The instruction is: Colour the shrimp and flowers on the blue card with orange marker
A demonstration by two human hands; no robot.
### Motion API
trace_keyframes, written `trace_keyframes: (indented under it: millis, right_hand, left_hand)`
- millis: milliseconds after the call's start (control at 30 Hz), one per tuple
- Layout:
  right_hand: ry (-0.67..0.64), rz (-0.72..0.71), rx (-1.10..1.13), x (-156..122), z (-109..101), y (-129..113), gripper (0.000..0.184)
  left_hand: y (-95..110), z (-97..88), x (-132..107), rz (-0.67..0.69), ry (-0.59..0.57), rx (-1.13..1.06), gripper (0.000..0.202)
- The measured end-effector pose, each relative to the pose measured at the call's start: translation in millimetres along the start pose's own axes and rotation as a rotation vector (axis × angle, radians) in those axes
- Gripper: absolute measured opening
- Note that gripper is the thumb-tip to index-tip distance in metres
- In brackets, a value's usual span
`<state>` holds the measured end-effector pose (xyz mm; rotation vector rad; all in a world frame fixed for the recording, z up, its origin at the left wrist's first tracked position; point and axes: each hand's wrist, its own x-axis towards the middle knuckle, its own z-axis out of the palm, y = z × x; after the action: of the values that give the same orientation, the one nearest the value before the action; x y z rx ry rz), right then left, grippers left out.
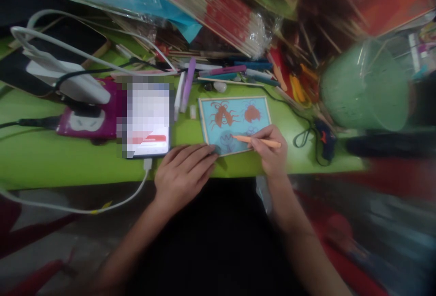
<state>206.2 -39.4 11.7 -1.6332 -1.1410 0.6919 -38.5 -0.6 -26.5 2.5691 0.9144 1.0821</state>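
Pens (pixel 232 70) and a part-pixelated smartphone (pixel 150 125) lie near a framed blue drawing (pixel 236 122) on the green surface (pixel 88 164); the unclenched left hand (pixel 185 169) covers its near-left corner; the right hand (pixel 271 151) pinches an orange marker (pixel 242 139).

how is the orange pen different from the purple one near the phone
The orange pen is gripped in the right hand, while the purple pen lies unheld. The orange pen runs roughly sideways, with one end over the blue picture; the purple pen points away from the person, between that picture and the phone. Both are long and slender.
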Motion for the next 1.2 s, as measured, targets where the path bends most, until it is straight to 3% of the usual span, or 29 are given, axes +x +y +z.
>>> trace_keyframes:
  millis: [1200]
  right_hand:
    - [-0.028, -0.016, 0.007, -0.1, -3.0, -0.5, 0.009]
  left_hand:
    - [0.2, 0.4, 0.2, -0.001, -0.004, 0.002, 0.028]
